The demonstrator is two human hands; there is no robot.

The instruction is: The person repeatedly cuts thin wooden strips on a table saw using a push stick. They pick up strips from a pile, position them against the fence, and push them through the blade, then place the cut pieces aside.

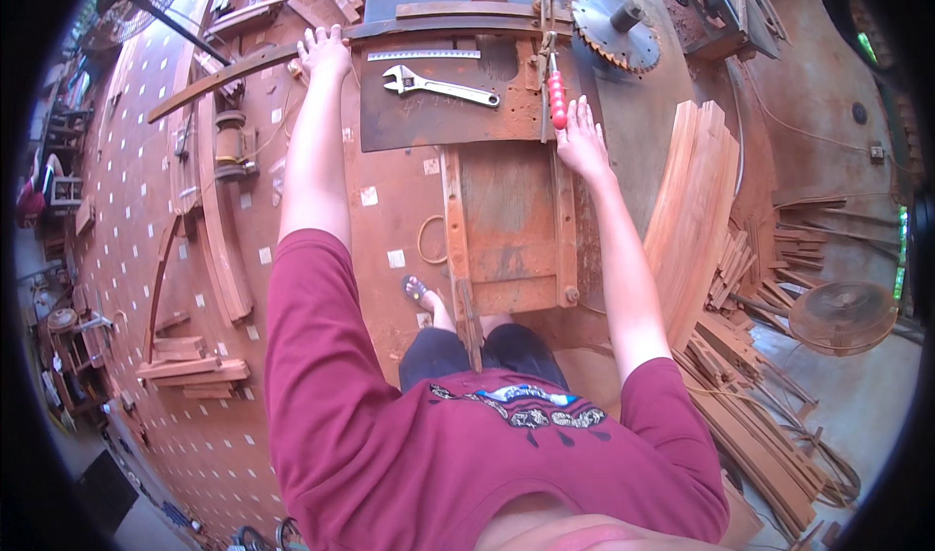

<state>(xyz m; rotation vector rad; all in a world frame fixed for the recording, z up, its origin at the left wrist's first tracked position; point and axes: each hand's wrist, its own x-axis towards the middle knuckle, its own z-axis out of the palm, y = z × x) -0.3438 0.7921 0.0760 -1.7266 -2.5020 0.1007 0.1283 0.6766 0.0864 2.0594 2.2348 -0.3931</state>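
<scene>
Shirt: maroon (390, 454), nearest the camera.
Left hand (324, 55): fingers spread, laid over the wooden strip (219, 82) at the far-left edge of the table (390, 130).
Right hand (584, 150): fingers extended, beside the red handle (557, 103) at the table's right edge; contact cannot be told.
Wrench (448, 89): on the table, between the hands, below the ruler (424, 55).
Blade (596, 30): toothed, right of the table.

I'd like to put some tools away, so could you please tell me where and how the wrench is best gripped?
I'd take the wrench by the middle of its handle, coming from the near side, fingers across its width: it lies flat, the slim handle runs right from the wider head, and the ruler lies beyond.
</scene>
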